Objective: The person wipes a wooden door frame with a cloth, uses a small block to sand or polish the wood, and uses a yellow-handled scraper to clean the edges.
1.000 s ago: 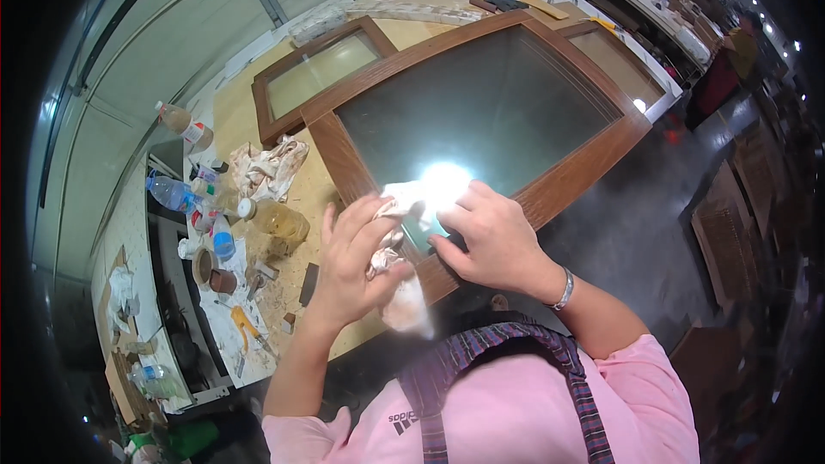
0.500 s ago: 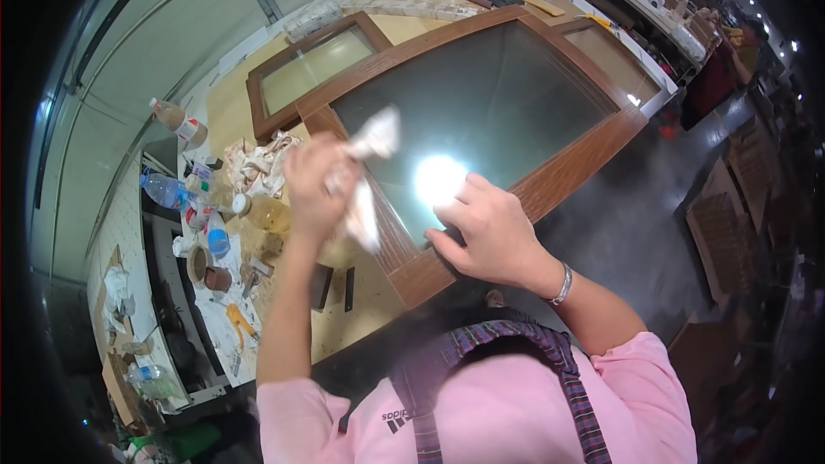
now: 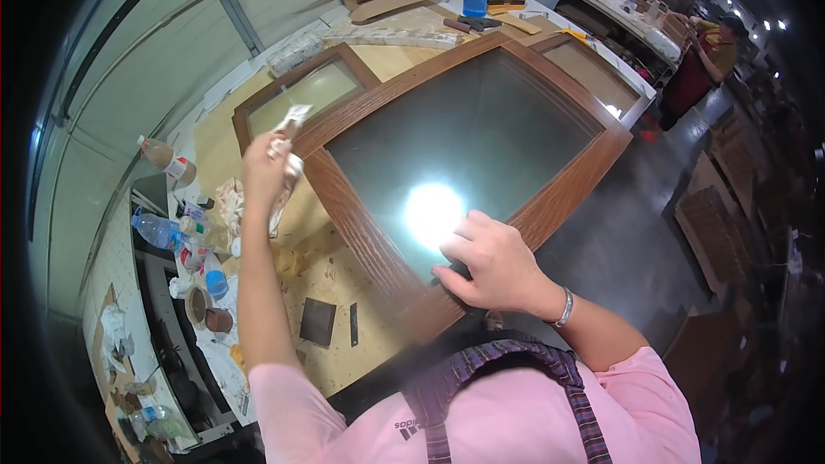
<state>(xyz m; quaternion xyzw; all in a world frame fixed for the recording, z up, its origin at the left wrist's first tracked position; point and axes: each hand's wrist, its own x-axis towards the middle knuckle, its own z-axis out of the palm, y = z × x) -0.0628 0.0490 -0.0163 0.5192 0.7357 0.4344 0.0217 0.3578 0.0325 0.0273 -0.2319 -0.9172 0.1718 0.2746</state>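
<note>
We are clenching a crumpled white rag [image 3: 288, 142] in our left hand [image 3: 262, 167], raised over the far-left corner of the wooden-framed glass panel [image 3: 361, 232]. Our right hand [image 3: 494, 262] is lying flat, gripping nothing, on the panel's near edge beside a bright glare [image 3: 432, 213].

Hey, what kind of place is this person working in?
Probably a joinery or window-making workshop. A large wood-framed glass panel lies on a workbench under the right hand, more framed panes lie beside it, and stacked cardboard sits on the concrete floor.
</note>
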